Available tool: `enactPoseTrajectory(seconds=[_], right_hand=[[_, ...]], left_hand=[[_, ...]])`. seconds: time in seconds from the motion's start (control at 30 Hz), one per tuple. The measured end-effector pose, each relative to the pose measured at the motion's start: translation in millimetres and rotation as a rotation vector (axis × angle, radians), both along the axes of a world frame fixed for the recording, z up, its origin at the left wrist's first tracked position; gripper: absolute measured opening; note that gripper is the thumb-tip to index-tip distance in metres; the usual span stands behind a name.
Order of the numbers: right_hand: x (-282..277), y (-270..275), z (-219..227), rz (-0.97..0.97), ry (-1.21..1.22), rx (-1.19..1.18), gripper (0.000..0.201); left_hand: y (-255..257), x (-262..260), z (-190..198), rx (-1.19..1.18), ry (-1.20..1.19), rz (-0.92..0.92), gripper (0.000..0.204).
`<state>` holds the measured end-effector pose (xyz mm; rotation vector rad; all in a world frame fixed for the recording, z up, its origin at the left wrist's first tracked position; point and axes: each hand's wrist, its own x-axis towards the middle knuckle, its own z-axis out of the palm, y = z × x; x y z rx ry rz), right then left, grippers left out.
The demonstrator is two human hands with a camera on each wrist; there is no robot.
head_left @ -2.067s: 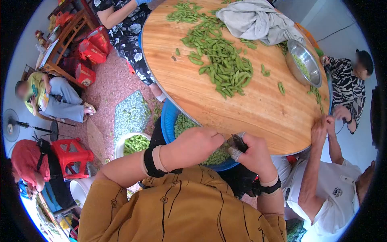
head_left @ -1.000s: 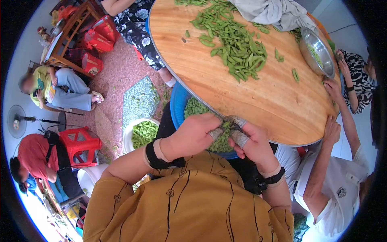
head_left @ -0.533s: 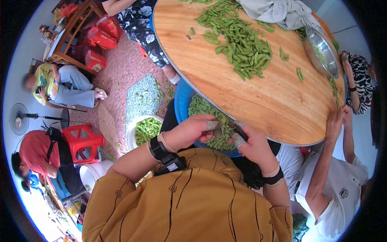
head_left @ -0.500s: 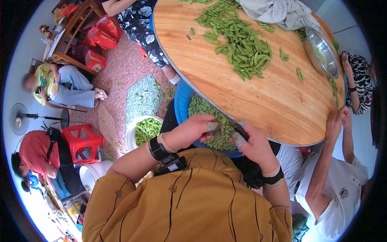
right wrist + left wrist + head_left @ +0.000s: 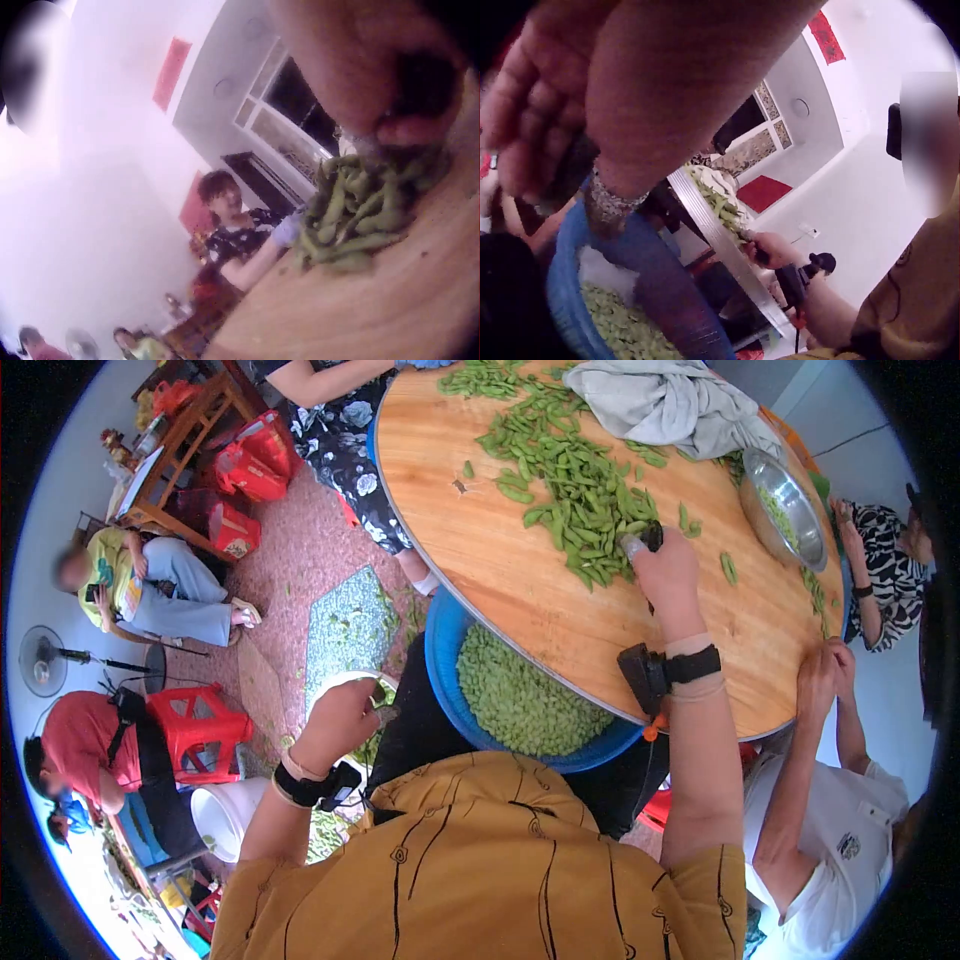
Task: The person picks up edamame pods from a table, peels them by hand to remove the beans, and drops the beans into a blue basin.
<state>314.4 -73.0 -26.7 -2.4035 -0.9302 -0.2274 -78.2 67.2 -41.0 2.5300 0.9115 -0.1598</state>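
Observation:
In the head view my left hand [image 5: 345,722] hangs over the white bucket [image 5: 318,690] of green pods, its fingers loosely bent and grey wrap on the thumb. The left wrist view shows those fingers [image 5: 525,112] beside the blue basin [image 5: 566,262]; no held thing is discernible. My right hand [image 5: 668,575] reaches over the round table [image 5: 700,650], its wrapped thumb and dark-covered finger parted at the edge of the pod pile [image 5: 575,490]. From the right wrist, the hand [image 5: 375,75] is close above the pods [image 5: 352,217]. Shelled beans [image 5: 520,695] lie in the basin.
A steel bowl [image 5: 783,510] and a grey cloth [image 5: 670,405] lie toward the table's far right. Several people sit around the room. At the left are a red stool [image 5: 200,730], a white pail [image 5: 225,818] and a fan [image 5: 42,660].
My hands were close together over the blue basin. The left has moved left to the white bucket; the right has moved up and right to the pod pile. More of the beans is uncovered.

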Motion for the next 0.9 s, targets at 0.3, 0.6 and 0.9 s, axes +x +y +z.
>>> enactPoseTrajectory(seconds=[0.3,0.6,0.9], right_hand=[[-44,-53,18,-0.02,0.809,0.239,0.018],[-118,-79,35,0.306,1.513,0.516,0.026],[-140,-85,29,0.367,1.211,0.361,0.033]], left_hand=[[-22,79,8,-0.211,-0.383,-0.219,0.019],[-63,142,36,-1.872,-0.415,-0.089,0.03],[-59,130,25,-1.217,-0.579,-0.079,0.016]])
